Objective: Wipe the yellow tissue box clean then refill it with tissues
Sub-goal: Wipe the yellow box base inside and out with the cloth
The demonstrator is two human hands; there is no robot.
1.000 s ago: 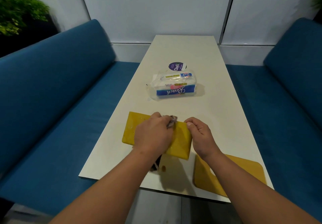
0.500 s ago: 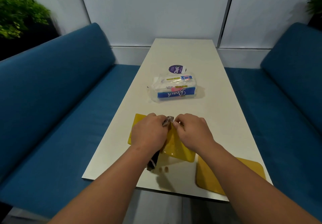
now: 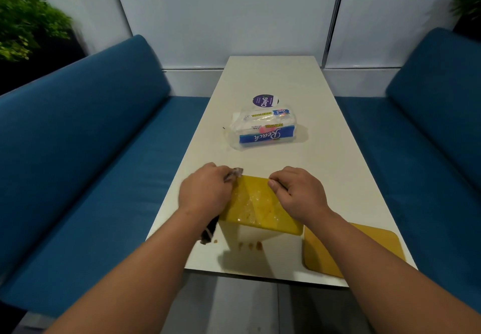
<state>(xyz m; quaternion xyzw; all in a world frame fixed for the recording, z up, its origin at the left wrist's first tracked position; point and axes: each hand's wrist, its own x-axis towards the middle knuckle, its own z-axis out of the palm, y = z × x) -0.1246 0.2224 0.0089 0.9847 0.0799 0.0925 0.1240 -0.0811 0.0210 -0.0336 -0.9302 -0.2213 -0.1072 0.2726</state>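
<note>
The yellow tissue box (image 3: pixel 256 207) is held tilted above the near part of the white table (image 3: pixel 325 156), its wet, streaked face toward me. My left hand (image 3: pixel 205 193) presses a dark cloth (image 3: pixel 209 232) against the box's left end; a scrap of the cloth pokes out by my fingers. My right hand (image 3: pixel 299 194) grips the box's upper right edge. A flat yellow lid (image 3: pixel 364 240) lies on the table by my right forearm. A plastic pack of Reach paper towels (image 3: pixel 263 130) lies farther up the table.
A round purple sticker (image 3: pixel 265 100) sits behind the pack. Small brown drops (image 3: pixel 250 245) mark the table under the box. Blue benches (image 3: pixel 91 151) flank the table on both sides, with a white wall behind and plants in the upper corners.
My left hand with the cloth has slid left across the box, uncovering its wet face. My right hand has shifted right along the upper edge.
</note>
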